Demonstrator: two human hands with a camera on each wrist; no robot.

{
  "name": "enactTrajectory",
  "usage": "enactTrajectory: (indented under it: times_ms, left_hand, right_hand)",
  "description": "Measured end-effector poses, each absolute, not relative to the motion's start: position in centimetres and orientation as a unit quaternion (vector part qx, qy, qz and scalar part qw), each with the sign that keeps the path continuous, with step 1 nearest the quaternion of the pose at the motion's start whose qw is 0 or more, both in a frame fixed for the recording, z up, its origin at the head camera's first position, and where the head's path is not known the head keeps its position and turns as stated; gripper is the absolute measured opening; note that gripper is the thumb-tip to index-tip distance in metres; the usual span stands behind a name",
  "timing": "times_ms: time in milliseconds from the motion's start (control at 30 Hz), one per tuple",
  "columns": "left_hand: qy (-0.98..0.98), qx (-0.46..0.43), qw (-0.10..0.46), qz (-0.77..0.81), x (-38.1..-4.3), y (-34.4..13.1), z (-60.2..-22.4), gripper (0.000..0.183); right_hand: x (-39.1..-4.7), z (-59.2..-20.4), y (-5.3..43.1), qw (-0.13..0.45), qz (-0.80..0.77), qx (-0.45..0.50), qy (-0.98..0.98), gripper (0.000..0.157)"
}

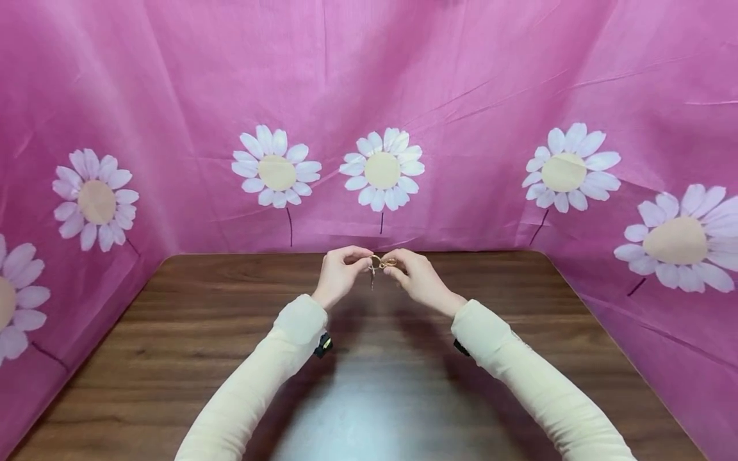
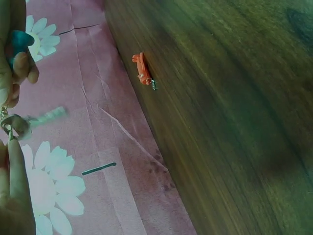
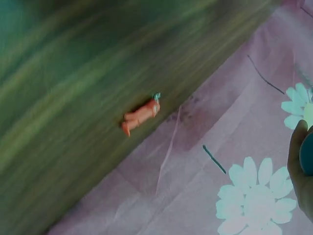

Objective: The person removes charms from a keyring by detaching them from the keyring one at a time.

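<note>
Over the far edge of the table, my left hand pinches a metal key ring between thumb and fingers. From this ring hangs a key, whose shaft is blurred in the left wrist view. My right hand pinches the gold-coloured clasp joined to the ring. A rounded teal piece shows among the right fingers in both wrist views, mostly covered by them. A small orange figure with a metal fitting at one end lies on the table, apart from both hands.
The brown wood-grain table runs back to a pink cloth printed with white daisies. This cloth hangs behind it and along both sides. In the right wrist view the orange figure lies close to the table's far edge.
</note>
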State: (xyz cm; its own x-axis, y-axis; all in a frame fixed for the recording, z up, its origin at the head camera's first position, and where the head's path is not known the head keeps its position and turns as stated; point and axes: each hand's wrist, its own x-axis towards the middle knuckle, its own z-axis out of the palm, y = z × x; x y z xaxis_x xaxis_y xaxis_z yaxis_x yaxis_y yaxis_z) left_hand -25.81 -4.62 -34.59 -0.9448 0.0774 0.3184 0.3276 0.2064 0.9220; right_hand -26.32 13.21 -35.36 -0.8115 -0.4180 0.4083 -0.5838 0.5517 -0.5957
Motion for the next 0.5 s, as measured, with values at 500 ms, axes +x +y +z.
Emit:
enactTrajectory:
  times_ms: [500]
  left_hand:
    - [-0.798,-0.134,0.071,-0.583,-26.21,-4.34,-35.43,0.012]
  right_hand:
    - [-26.21,-34.57,13.48,0.186,0.275,0.332,-0.883,0.006]
